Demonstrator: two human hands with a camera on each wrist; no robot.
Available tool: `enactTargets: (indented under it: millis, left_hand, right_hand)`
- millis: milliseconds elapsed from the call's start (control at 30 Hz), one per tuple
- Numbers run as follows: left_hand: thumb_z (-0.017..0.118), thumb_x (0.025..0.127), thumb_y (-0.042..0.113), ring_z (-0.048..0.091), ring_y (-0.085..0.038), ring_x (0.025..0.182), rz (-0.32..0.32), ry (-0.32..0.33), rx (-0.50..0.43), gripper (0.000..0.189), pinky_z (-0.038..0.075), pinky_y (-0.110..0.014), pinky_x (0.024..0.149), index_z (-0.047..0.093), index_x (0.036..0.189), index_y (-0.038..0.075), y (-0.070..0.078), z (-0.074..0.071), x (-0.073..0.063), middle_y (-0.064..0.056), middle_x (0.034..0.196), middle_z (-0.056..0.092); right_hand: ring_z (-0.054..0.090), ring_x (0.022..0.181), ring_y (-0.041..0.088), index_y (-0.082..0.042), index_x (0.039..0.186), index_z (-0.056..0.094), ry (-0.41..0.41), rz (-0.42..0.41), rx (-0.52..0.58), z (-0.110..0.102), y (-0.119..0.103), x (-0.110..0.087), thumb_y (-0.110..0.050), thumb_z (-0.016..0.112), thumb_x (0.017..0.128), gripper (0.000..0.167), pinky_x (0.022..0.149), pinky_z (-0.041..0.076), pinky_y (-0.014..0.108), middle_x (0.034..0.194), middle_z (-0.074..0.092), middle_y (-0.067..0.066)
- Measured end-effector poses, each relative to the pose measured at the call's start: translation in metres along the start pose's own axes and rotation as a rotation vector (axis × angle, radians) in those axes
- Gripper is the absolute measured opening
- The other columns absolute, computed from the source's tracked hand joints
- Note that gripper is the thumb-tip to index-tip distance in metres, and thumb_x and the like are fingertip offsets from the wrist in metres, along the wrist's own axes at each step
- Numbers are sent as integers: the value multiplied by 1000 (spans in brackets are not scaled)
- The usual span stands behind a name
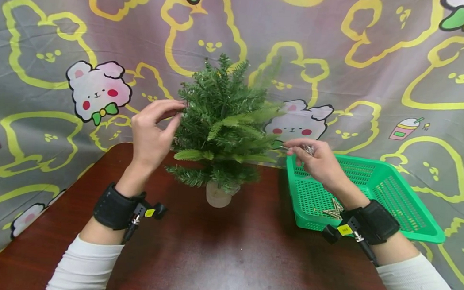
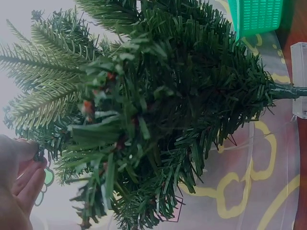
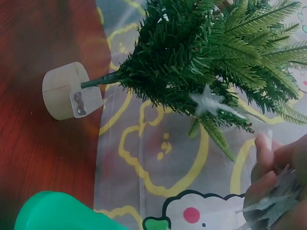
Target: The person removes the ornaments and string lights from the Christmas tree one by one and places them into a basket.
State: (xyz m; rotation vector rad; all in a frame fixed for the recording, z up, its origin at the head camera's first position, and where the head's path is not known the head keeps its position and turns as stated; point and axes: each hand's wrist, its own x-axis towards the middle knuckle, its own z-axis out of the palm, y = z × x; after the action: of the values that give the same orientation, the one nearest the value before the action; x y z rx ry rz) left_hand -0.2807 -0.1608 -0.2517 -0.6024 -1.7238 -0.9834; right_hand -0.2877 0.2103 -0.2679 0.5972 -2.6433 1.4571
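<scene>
A small artificial Christmas tree (image 1: 221, 131) stands on a round pale base (image 1: 218, 196). My left hand (image 1: 157, 129) is at its left side, thumb and fingertips pinching the tip of a branch (image 2: 39, 152). On the tree's right, my right hand (image 1: 314, 161) holds several silvery star ornaments (image 3: 276, 206) against its curled fingers. Between its thumb and forefinger a thin pale piece sticks out towards the tree. One silvery star (image 3: 208, 101) shows against the lower branches in the right wrist view, near those fingertips.
A green plastic basket (image 1: 409, 182) sits at the right of the dark wooden table (image 1: 225, 260), with a gold star ornament (image 1: 334, 209) inside. Behind everything hangs a grey curtain (image 1: 143, 37) printed with yellow outlines and cartoon animals.
</scene>
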Motion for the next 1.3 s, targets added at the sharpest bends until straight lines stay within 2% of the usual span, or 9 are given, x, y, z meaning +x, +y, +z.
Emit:
enactTargets:
  millis: [167,333,433,633,833,967,1100,1200,1300]
  left_hand:
    - [68,90,0,73,-25,94,-31,5,-1,14,57,-19,89,76,101,0,-1,-1,0,-11,105,76]
    - [68,90,-1,73,-25,94,-26,-12,2,14,57,-19,89,76,102,-1,1,-4,1,-11,105,75]
    - [67,90,-1,73,-24,96,-13,-27,-4,15,57,-20,90,75,102,-1,3,-4,1,-12,107,75]
    - [67,89,-5,71,-25,102,9,-44,4,20,55,-22,94,76,105,3,6,-5,1,-11,112,74]
    - [64,92,-4,69,-24,110,58,-49,6,24,52,-31,102,76,110,6,11,-8,2,-8,118,73]
    - [60,95,-1,68,-19,110,82,-38,-19,23,52,-27,99,75,112,6,16,-11,4,-7,119,73]
    - [64,92,1,69,-20,107,93,-13,-75,22,53,-26,97,75,110,5,28,-13,5,-9,117,73]
    - [68,93,16,70,-23,105,121,-2,-111,21,53,-29,98,76,108,4,40,-13,6,-11,113,74]
    - [65,95,36,70,-25,105,162,-7,-104,36,53,-29,98,76,107,4,53,-13,7,-12,111,74]
  right_hand:
    - [24,47,15,-4,128,60,-51,29,5,2,-2,1,-33,40,107,41,44,31,31,57,30,-5]
    - [25,44,12,-6,104,62,-34,29,-60,6,-1,2,-44,44,104,42,43,31,30,55,27,-6]
    - [24,43,14,-7,87,53,-22,15,-63,7,0,2,-46,49,102,42,43,29,31,55,25,-6]
    - [24,44,18,-5,76,46,-28,-26,-26,8,1,1,-44,51,102,47,43,30,33,55,25,-4]
    - [27,42,16,-6,88,62,-52,-61,-37,8,2,3,-42,45,105,43,40,31,32,54,28,-5]
    - [27,42,16,-4,98,67,-71,-54,-24,8,1,3,-40,43,105,43,41,32,33,53,28,-4]
    - [28,44,14,-4,106,68,-76,-42,-31,8,0,2,-39,43,106,44,44,34,31,55,29,-4]
    - [29,47,14,-3,113,67,-76,-36,-34,8,0,2,-38,43,106,43,45,35,30,59,34,-2]
    - [32,49,15,-4,117,65,-74,-34,-25,9,-1,2,-37,45,105,40,46,36,30,65,40,1]
